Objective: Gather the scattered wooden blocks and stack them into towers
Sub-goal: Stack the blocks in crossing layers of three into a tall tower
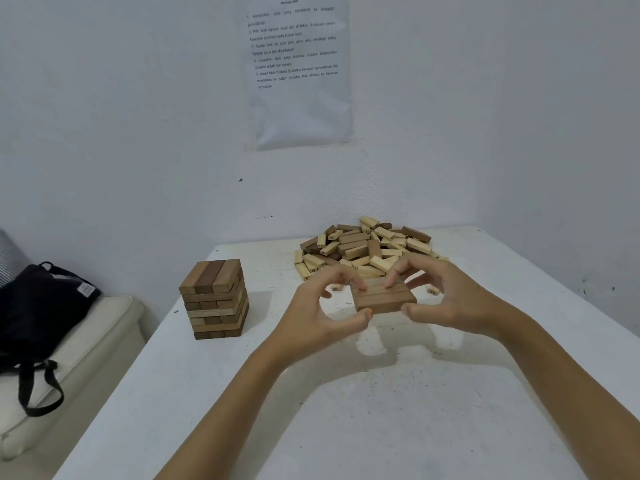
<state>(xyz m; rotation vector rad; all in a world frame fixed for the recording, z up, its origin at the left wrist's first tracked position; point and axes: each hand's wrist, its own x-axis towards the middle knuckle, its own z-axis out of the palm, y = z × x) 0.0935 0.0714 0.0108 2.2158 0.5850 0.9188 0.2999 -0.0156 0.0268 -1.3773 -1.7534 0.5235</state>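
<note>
We found a row of three dark wooden blocks [385, 299] lying side by side as one flat slab, held just above the table [346, 417] near its middle, with its shadow on the surface below. Both hands were clamped on it. The left hand [317, 308] pinched the slab's left end, thumb against the near edge and fingers curled over the far side. The right hand [450, 299] gripped the right end the same way, thumb at the near corner and fingertips resting on top. Just behind the hands we saw the heap of loose blocks [367, 249], pale and dark pieces jumbled together against the far edge of the table, a few of them showing printed numbers. To the left, well apart from the heap, stood a finished tower [215, 299] of dark blocks, upright, its layers crossing one another. Off the table on the left we noted a black bag [38, 306] slumped on a cream cushion [93, 337]; we could not tell what was in it. On the wall [138, 116] above the heap hung a printed sheet [301, 74].
</note>
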